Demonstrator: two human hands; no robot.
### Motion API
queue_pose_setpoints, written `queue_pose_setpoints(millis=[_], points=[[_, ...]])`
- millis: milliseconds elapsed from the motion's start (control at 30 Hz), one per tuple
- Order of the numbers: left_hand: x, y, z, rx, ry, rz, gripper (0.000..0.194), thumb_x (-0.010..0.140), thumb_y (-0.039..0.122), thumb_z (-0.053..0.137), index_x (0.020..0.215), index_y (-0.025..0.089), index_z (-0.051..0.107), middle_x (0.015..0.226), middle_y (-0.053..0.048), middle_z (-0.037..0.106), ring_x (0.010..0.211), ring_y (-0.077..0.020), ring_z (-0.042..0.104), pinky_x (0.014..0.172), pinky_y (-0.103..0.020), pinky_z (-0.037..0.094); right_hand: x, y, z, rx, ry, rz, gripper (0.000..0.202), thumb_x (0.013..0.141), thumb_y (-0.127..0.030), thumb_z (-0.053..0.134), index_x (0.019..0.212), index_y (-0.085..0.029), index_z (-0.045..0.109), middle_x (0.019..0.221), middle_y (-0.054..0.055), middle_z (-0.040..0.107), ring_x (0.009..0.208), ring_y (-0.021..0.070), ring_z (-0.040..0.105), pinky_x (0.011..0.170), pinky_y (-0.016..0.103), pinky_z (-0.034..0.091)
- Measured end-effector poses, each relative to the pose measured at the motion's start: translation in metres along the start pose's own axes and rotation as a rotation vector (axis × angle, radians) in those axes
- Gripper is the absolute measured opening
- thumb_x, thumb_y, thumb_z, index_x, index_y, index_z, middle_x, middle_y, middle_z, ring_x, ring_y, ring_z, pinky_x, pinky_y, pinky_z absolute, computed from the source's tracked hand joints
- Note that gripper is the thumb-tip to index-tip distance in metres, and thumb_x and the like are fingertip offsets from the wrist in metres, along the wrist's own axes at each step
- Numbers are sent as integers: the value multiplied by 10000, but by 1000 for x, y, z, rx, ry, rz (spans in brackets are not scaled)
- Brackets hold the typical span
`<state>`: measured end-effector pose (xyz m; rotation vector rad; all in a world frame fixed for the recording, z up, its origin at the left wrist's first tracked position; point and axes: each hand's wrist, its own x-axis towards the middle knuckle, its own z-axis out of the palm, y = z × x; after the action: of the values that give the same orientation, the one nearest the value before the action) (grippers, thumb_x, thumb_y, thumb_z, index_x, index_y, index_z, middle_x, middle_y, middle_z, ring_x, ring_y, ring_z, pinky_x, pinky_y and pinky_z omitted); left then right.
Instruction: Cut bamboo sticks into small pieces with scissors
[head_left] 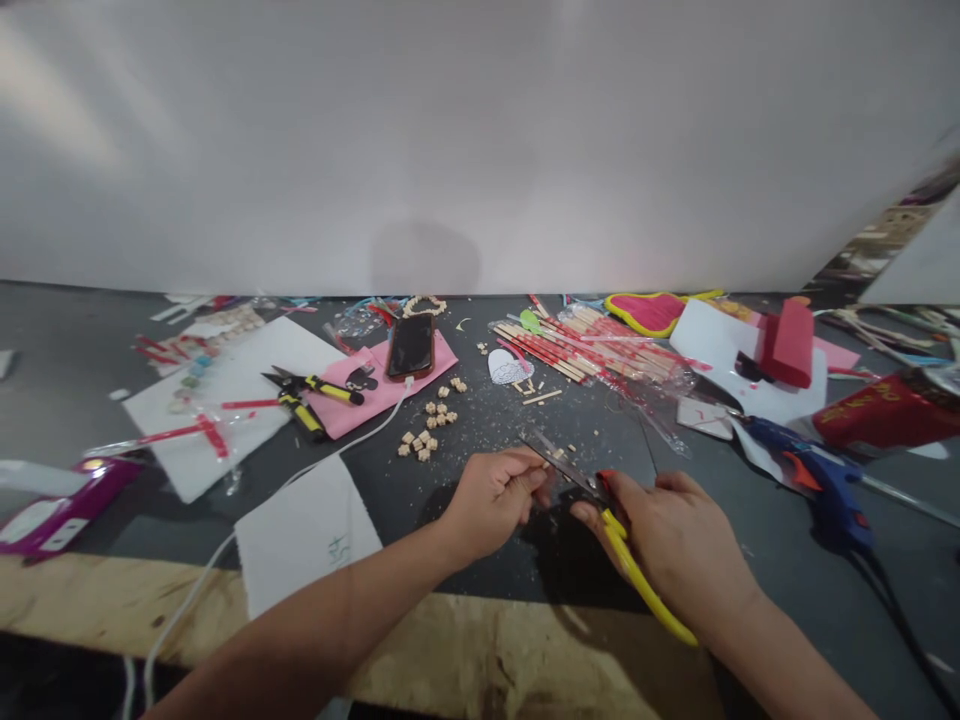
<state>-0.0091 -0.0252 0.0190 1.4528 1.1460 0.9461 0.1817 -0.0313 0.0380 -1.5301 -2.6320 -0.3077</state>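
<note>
My right hand [671, 535] grips a pair of scissors [643, 585] with yellow handles, its blades slightly parted and pointing up and to the left. Close to the blades, my left hand [495, 500] is closed in a pinch on a small pale wooden stick piece [550, 462], mostly covered by the fingers. Several little clusters of cut wooden bits [418, 445] lie just beyond my left hand. Past the scissors are a short loose wooden stick [542, 397] and a white paper heart [510, 367] with drawn lines. Fine wood crumbs are scattered around both hands.
Wooden sticks in red-and-clear wrappers [577, 345] lie at the back. A blue glue gun [817, 480], a red can [885, 410] and a red stapler-like block [787, 342] stand right. Left are pliers [311, 395], a phone [411, 347] on pink felt, its white cable, and paper [307, 530].
</note>
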Motion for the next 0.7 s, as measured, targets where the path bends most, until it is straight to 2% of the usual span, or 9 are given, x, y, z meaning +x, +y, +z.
queue_pose_setpoints(millis=[200,300,367,433,533,633,700], points=[[3,2,-1,120,40,122,278,810,255,421,595,141,557,525,17,518,425,-61,466,470,-178,371,-1,1,-6,89,-88,22,352,834,-485,346,835,-207,561,549,12,629,542,172,567,646,299,306],[5,0,0,28,12,39,276,815,320,424,640,142,544,555,14,551,399,-57,452,440,-180,359,1,5,-5,107,-96,53,343,831,-485,347,837,-204,544,584,22,633,567,170,576,665,308,309],[7,-3,0,-47,26,-26,255,812,349,430,709,144,539,574,12,568,381,-55,442,425,-182,355,3,10,-2,103,-90,85,342,805,-510,372,815,-205,526,676,42,649,648,184,594,686,323,310],[10,-6,-2,-100,86,-44,237,815,358,431,769,147,528,592,11,576,387,-56,442,429,-183,353,5,15,2,106,-100,138,348,783,-532,388,805,-207,510,767,59,652,743,204,599,681,328,315],[14,-8,-8,-141,187,-38,232,830,361,410,795,155,510,601,18,564,409,-57,440,433,-181,335,9,23,6,113,-153,251,332,793,-514,371,830,-205,485,801,65,645,777,213,595,647,319,325],[16,-9,-17,-37,229,6,228,835,352,406,845,163,533,665,0,589,483,-79,487,482,-201,366,12,29,10,98,-176,327,317,802,-498,363,867,-206,469,835,70,642,796,224,593,652,326,334],[17,-9,-22,189,240,99,220,825,337,429,840,172,574,734,-24,619,614,-119,544,585,-238,405,13,31,11,102,-186,338,311,801,-495,365,878,-211,466,860,71,639,805,227,591,659,330,338]])
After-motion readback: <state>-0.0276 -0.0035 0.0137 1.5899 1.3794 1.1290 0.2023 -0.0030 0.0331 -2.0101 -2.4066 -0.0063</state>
